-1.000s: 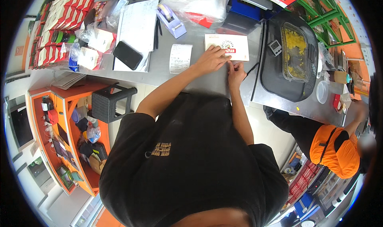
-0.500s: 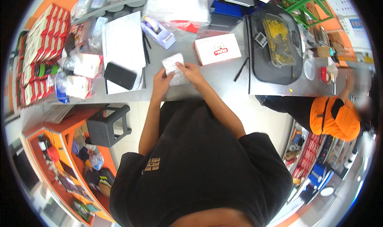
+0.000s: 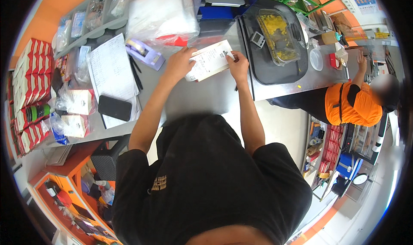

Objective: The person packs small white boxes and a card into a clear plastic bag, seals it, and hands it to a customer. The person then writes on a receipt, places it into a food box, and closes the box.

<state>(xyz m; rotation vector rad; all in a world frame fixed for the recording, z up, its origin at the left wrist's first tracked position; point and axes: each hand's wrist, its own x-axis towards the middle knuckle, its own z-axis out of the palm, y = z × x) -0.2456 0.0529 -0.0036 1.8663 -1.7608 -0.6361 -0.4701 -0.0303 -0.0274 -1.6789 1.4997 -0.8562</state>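
My left hand (image 3: 180, 66) closes on the left end of a small white cardboard box (image 3: 223, 46), its fingertips at the edge. A printed paper receipt (image 3: 208, 62) lies over the box's top and hides most of it. Gripping the right end is my right hand (image 3: 239, 67), its thumb near the receipt's edge; the undersides of the fingers are hidden. The box sits slightly tilted toward the upper right, above the steel counter (image 3: 193, 99). A lilac tape dispenser (image 3: 146, 55) stands just left of my left hand.
Left of me lie written sheets (image 3: 109, 60), a black phone (image 3: 115, 107) and stacked red-and-white boxes (image 3: 32, 75). On the right, a black tray (image 3: 275, 75) bears a clear container of yellow food (image 3: 279, 36) and a timer (image 3: 257, 39). A person in orange (image 3: 355, 103) works farther right.
My hands have moved apart and brought the receipt onto the white box, which both hands now hold. The view has turned right. The person in orange has an arm stretched out over the counter.
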